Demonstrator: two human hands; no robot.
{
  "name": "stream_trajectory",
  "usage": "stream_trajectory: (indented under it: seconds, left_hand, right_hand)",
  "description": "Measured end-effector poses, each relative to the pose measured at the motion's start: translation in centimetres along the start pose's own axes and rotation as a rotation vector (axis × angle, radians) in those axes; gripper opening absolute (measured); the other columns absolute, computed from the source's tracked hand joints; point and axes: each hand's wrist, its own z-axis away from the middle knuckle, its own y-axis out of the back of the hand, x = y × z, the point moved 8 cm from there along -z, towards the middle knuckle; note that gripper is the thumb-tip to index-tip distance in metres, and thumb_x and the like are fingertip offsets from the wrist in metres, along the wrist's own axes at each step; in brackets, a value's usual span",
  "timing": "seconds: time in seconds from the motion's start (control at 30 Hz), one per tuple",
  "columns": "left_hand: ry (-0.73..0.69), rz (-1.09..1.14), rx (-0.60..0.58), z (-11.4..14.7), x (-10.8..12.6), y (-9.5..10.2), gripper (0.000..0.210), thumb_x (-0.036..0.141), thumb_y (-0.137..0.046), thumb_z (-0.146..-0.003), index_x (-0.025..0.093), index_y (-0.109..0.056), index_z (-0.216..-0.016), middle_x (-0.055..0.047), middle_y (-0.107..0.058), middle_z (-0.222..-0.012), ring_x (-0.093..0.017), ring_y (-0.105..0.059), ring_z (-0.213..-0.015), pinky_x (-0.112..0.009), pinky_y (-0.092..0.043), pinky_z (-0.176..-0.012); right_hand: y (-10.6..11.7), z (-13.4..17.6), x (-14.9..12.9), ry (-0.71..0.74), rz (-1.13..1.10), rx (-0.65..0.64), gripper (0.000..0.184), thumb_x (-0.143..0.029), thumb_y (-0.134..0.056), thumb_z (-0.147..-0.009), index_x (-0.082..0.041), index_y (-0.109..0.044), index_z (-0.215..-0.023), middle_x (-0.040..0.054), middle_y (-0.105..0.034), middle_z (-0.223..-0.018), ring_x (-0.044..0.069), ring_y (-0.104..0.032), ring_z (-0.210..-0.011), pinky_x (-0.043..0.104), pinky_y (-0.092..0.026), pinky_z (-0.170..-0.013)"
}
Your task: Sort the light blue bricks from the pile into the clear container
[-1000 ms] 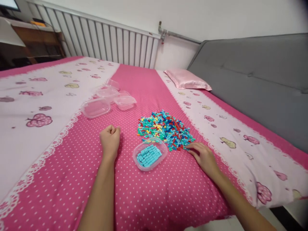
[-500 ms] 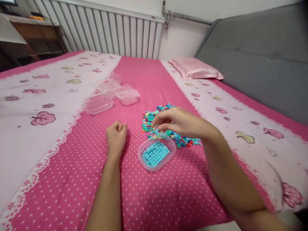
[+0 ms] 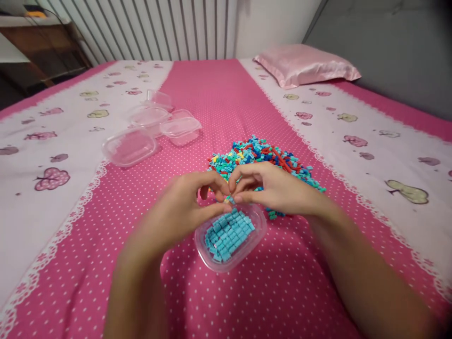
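Observation:
My left hand (image 3: 189, 202) and my right hand (image 3: 266, 188) meet fingertip to fingertip above the far rim of a clear plastic container (image 3: 259, 230). Both are closed in a pinch around a small light-blue building brick (image 3: 231, 200), mostly hidden by the fingers. Inside the container, light-blue bricks (image 3: 229, 235) lie in neat joined rows, with a few at odd angles on the left. Just behind my hands spreads a loose pile of small building bricks (image 3: 247, 153) in blue, teal, red and yellow. My right hand covers part of this pile.
Several clear plastic containers (image 3: 130, 147) lie grouped on the pink dotted bedspread (image 3: 197, 84) at the left. A pink satin pillow (image 3: 307, 66) rests at the back right by a grey headboard (image 3: 384, 56). Behind the bed stands a white radiator (image 3: 158, 30).
My left hand has risen from a fist on the bedspread and moved right to meet my right hand over the container. The view has tipped down and closer.

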Motion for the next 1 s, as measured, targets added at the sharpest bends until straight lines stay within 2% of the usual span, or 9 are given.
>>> stream_trajectory:
  seconds: [0.13, 0.33, 0.4, 0.5, 0.6, 0.77, 0.87, 1.0]
  left_hand:
    - [-0.018, -0.084, 0.042, 0.1, 0.5, -0.1, 0.005, 0.028, -0.076, -0.08, 0.029, -0.077, -0.084, 0.006, -0.075, -0.078, -0.014, -0.06, -0.068, -0.027, -0.043, -0.065]
    - [0.028, -0.127, 0.041, 1.3, 0.1, -0.6, 0.004, 0.026, -0.079, -0.078, 0.03, -0.079, -0.079, 0.004, -0.075, -0.074, -0.016, -0.062, -0.066, -0.028, -0.042, -0.064]
    - [0.044, -0.151, 0.092, 1.8, -0.3, -0.6, 0.006, 0.023, -0.081, -0.076, 0.028, -0.078, -0.077, 0.004, -0.074, -0.074, -0.016, -0.062, -0.067, -0.029, -0.043, -0.066]
    - [0.074, -0.164, 0.176, 2.4, -1.0, -0.8, 0.008, 0.02, -0.082, -0.077, 0.026, -0.077, -0.076, 0.004, -0.075, -0.074, -0.015, -0.062, -0.066, -0.029, -0.042, -0.066]
    - [0.096, -0.148, 0.188, 2.4, -1.7, -1.4, 0.009, 0.018, -0.081, -0.078, 0.025, -0.077, -0.079, 0.004, -0.074, -0.074, -0.014, -0.06, -0.064, -0.027, -0.041, -0.062]
    - [0.117, -0.148, 0.123, 2.5, -2.3, -2.2, 0.011, 0.016, -0.083, -0.075, 0.025, -0.076, -0.075, 0.003, -0.075, -0.077, -0.016, -0.065, -0.073, -0.029, -0.044, -0.068]
    - [0.125, -0.153, 0.134, 2.7, -2.4, -1.6, 0.009, 0.015, -0.077, -0.079, 0.024, -0.076, -0.079, 0.002, -0.076, -0.082, -0.017, -0.067, -0.079, -0.03, -0.045, -0.072]
    - [0.144, -0.132, 0.14, 3.0, -2.6, -1.1, 0.004, 0.019, -0.072, -0.086, 0.023, -0.074, -0.086, 0.001, -0.077, -0.084, -0.017, -0.067, -0.077, -0.029, -0.047, -0.07]
  right_hand:
    - [-0.4, 0.1, -0.1, 0.019, -0.112, -0.028, 0.021, -0.015, -0.068, -0.085, -0.024, -0.049, -0.089, -0.003, -0.071, -0.082, 0.012, -0.066, -0.074, 0.025, -0.045, -0.065]
    - [-1.6, 0.4, -0.6, 0.029, -0.054, -0.095, 0.021, -0.01, -0.064, -0.088, -0.024, -0.05, -0.095, -0.0062, -0.064, -0.075, 0.012, -0.065, -0.072, 0.024, -0.043, -0.061]
    - [-1.7, 0.4, -0.9, 0.065, 0.07, -0.078, 0.019, -0.01, -0.067, -0.088, -0.023, -0.055, -0.095, -0.0039, -0.068, -0.081, 0.013, -0.067, -0.077, 0.026, -0.046, -0.065]
    - [-1.2, 0.4, -1.5, 0.143, 0.428, 0.041, 0.016, -0.013, -0.08, -0.083, -0.021, -0.067, -0.091, -0.0017, -0.071, -0.088, 0.015, -0.066, -0.085, 0.03, -0.046, -0.077]
    - [-0.7, 0.6, -1.6, 0.196, 0.653, 0.136, 0.012, -0.016, -0.083, -0.082, -0.021, -0.074, -0.088, 0.0007, -0.07, -0.095, 0.017, -0.064, -0.094, 0.032, -0.044, -0.086]
    - [-1.8, 1.3, -1.8, 0.239, 0.819, 0.131, 0.009, -0.016, -0.083, -0.082, -0.022, -0.075, -0.085, 0.0052, -0.062, -0.104, 0.022, -0.058, -0.103, 0.034, -0.045, -0.087]
    - [-3.1, 1.6, -2.0, 0.208, 1.008, 0.12, 0.008, -0.013, -0.075, -0.088, -0.02, -0.076, -0.085, 0.0097, -0.063, -0.107, 0.027, -0.054, -0.107, 0.039, -0.044, -0.087]
    - [-4.5, 1.6, -2.3, 0.222, 1.22, 0.14, 0.011, -0.017, -0.072, -0.091, -0.019, -0.077, -0.082, 0.0115, -0.064, -0.1, 0.029, -0.052, -0.102, 0.041, -0.042, -0.081]
